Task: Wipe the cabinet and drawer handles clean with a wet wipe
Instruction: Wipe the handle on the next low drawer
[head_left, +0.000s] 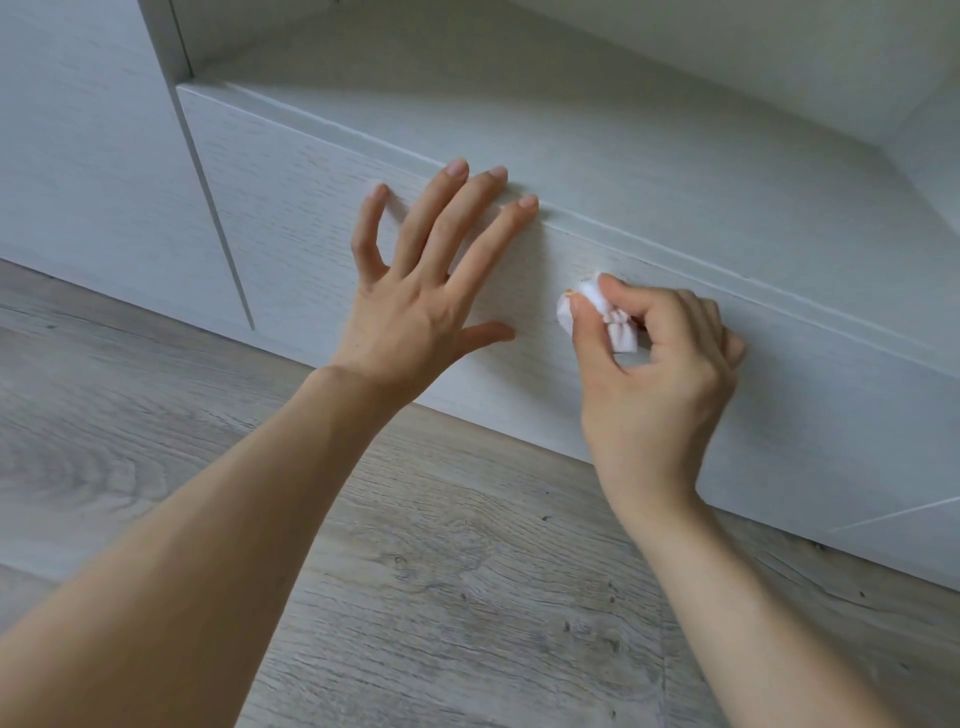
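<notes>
A white wood-grain drawer front (291, 218) runs along the bottom of a cabinet, just above the floor. My left hand (415, 291) lies flat on it with the fingers spread, the fingertips at the drawer's top edge. My right hand (660, 374) pinches a bunched white wet wipe (597, 312) against the drawer front. The wipe and my fingers cover the spot, so the handle itself is hidden.
Above the drawer is an open white shelf recess (571, 104). A tall white cabinet door (78, 156) stands to the left, parted from the drawer by a narrow gap. Grey wood-look flooring (415, 571) spreads below my arms.
</notes>
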